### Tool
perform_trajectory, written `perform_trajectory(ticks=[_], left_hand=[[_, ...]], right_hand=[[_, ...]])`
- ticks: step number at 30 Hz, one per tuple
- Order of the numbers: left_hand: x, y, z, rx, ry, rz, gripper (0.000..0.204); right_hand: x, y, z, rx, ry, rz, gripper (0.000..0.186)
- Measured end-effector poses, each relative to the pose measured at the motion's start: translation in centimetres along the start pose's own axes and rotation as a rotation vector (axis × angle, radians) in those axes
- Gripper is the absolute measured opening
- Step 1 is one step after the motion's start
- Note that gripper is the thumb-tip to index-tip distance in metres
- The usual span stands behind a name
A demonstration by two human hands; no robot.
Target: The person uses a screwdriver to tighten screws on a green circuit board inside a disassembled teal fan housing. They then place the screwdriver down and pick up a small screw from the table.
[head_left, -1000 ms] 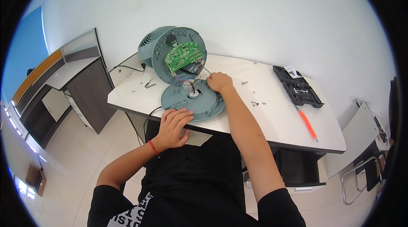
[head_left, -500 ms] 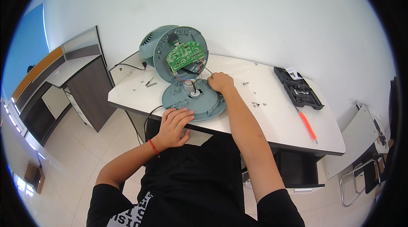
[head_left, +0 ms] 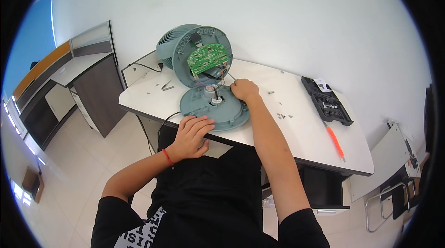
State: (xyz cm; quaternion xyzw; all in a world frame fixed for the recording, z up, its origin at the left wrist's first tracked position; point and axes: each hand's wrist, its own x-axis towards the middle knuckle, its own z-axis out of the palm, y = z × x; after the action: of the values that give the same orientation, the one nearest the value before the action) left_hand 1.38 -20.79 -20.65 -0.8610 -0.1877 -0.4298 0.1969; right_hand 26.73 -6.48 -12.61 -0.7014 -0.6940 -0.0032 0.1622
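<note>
A grey-green fan lies opened up on the desk. Its slatted housing [head_left: 169,46] leans back on its side, and a green circuit board [head_left: 208,58] shows inside the round opening. Wires run from there down to the flat round base [head_left: 194,103], which carries a small motor [head_left: 211,91]. My left hand [head_left: 192,136] rests at the base's near rim, fingers stretched over it and thumb lower down. My right hand [head_left: 244,91] is curled closed at the base's far right rim. A thin grey rod [head_left: 232,76] shows beside its knuckles; whatever the fingers hold is hidden.
Small screws and metal bits [head_left: 281,116] lie to the right, more loose parts [head_left: 167,85] to the left. A black tool case [head_left: 327,102] sits open at the desk's right end, beside an orange-handled screwdriver [head_left: 335,142]. A black cord [head_left: 169,119] hangs over the front edge.
The whole view has shifted slightly, with the fan appearing a little higher and further right. Both hands keep their places at the base's rim.
</note>
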Motion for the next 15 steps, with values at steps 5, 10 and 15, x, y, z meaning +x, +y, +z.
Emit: perform_trajectory(ticks=[5, 10, 15], left_hand=[[-0.06, -0.04, -0.08, -0.005, 0.007, 0.004, 0.056], [-0.37, -0.22, -0.11, -0.006, 0.02, 0.013, 0.057], [-0.62, -0.33, -0.08, 0.003, 0.012, 0.009, 0.057]], right_hand=[[-0.11, -0.16, -0.02, -0.007, 0.005, 0.001, 0.046], [-0.16, -0.55, -0.01, -0.028, -0.002, 0.003, 0.046], [0.38, -0.29, 0.53, -0.062, 0.005, -0.019, 0.047]])
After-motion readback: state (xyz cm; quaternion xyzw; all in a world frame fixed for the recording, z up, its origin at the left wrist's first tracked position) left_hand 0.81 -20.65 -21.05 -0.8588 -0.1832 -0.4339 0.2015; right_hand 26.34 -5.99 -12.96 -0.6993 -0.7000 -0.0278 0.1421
